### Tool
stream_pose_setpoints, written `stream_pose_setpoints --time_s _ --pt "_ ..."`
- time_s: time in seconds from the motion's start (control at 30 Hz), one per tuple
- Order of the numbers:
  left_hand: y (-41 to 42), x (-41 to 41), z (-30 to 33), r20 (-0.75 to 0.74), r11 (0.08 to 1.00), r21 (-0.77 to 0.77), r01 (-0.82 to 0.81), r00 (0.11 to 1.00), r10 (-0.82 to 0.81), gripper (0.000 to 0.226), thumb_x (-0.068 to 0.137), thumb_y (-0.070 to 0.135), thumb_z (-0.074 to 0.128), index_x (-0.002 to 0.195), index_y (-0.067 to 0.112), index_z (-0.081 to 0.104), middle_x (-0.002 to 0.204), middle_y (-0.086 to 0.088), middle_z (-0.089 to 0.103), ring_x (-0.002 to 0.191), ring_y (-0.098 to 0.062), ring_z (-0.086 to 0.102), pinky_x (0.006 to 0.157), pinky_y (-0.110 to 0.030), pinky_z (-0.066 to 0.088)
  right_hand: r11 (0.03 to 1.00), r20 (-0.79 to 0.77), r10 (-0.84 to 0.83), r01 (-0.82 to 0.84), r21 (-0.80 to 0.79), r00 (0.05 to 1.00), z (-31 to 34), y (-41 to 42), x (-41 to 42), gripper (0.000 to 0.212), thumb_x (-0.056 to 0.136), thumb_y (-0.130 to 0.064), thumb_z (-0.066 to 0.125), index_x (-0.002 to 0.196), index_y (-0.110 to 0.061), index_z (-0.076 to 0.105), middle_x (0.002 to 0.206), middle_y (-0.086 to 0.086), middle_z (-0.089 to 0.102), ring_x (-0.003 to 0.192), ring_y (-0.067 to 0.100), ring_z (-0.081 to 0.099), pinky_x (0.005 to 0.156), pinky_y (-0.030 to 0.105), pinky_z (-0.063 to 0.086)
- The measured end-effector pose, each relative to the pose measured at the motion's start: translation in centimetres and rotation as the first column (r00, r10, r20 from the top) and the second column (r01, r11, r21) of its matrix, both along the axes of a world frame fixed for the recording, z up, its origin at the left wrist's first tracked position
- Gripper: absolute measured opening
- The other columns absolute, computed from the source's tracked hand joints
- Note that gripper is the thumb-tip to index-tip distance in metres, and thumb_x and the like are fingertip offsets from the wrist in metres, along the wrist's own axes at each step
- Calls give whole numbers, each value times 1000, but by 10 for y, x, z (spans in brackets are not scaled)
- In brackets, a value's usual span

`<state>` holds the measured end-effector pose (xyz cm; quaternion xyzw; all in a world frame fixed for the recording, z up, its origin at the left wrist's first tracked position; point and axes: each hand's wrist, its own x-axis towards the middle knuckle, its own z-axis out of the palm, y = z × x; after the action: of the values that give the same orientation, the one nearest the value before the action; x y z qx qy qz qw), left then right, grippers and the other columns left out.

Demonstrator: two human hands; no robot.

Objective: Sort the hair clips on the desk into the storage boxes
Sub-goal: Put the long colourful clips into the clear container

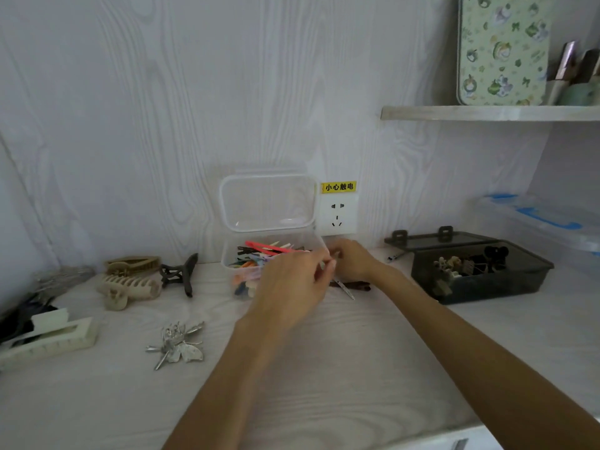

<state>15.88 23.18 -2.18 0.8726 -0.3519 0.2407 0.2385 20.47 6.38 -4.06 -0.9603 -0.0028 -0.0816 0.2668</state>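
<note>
A clear storage box (230,258) with its lid up holds several colourful flat clips. My left hand (292,284) and my right hand (352,259) meet just right of it, fingers pinched together on a small clip that is mostly hidden. Below them a thin silver clip (346,291) and a dark clip (358,285) lie on the desk. A dark smoky box (506,287) with several dark clips stands to the right. On the left lie beige claw clips (128,285), a dark claw clip (181,274), a silver butterfly clip (180,345) and a cream rectangular clip (52,339).
A wall socket (337,216) with a yellow warning label sits behind the hands. A shelf (487,112) with a patterned tin hangs at the upper right. A clear bin with blue latches (539,219) stands at the far right. Dark items lie at the far left edge.
</note>
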Motion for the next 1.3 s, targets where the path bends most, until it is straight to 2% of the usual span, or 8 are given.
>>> stream_pose_setpoints --time_s 0.13,0.3,0.47,0.6,0.83,1.07,1.17,1.3 --pt "-13 1 -20 -59 962 214 168 985 -159 37 92 10 44 125 22 56 128 1 56 118 -19 51 91 -35 46 996 -99 -3 -5 -86 995 21 -15 -6 22 86 -21 62 106 -14 71 110 4 70 100 16 61 87 24 44" --pt "-27 -7 -31 -201 868 472 156 977 -66 60 95 7 35 150 15 14 157 -2 17 144 -18 17 117 -32 20 919 -144 -41 -19 -394 989 35 -38 -26 24 84 -6 61 103 -17 70 115 3 66 102 18 61 90 30 48" --pt "-26 -11 -24 -222 933 341 114 974 -38 33 97 25 34 127 18 49 130 -2 52 118 -21 48 95 -38 43 795 -239 -90 -75 -602 967 39 -45 -55 26 90 -9 49 112 -9 64 116 8 64 99 24 62 89 37 52" --pt "-24 -15 -24 -209 938 327 114 977 -45 28 95 34 44 120 23 48 125 4 53 113 -18 50 83 -33 42 753 -479 -217 -166 -637 851 45 -35 -85 36 92 -10 42 127 -5 48 127 10 53 112 28 54 95 36 46" --pt "-16 -10 -18 -166 968 235 91 985 -52 24 89 28 58 113 29 61 108 9 70 103 -12 63 79 -26 43 835 176 -271 322 -445 946 -14 -29 -119 24 94 -9 43 111 -10 61 109 7 55 102 23 52 85 32 44" --pt "-11 -2 -19 -360 958 218 187 928 -99 17 86 29 63 102 28 70 95 7 71 85 -9 65 68 -23 45 923 196 -190 243 -298 962 -20 -25 -112 29 94 -10 45 119 -13 58 114 7 56 104 23 53 90 35 45" --pt "-7 -4 -11 -284 960 176 218 945 -163 16 87 26 63 101 27 71 93 8 70 79 -6 60 68 -23 44 944 206 -143 196 -266 968 -20 -23 -115 31 92 -7 46 120 -14 57 114 5 55 102 21 54 91 34 46" --pt "3 1 13 14 947 -276 168 985 -170 20 89 18 60 106 19 70 95 6 64 86 -10 53 76 -23 41 968 259 -150 195 -159 954 -17 -28 -118 32 88 -9 56 118 -18 63 112 2 64 102 17 58 93 28 46"
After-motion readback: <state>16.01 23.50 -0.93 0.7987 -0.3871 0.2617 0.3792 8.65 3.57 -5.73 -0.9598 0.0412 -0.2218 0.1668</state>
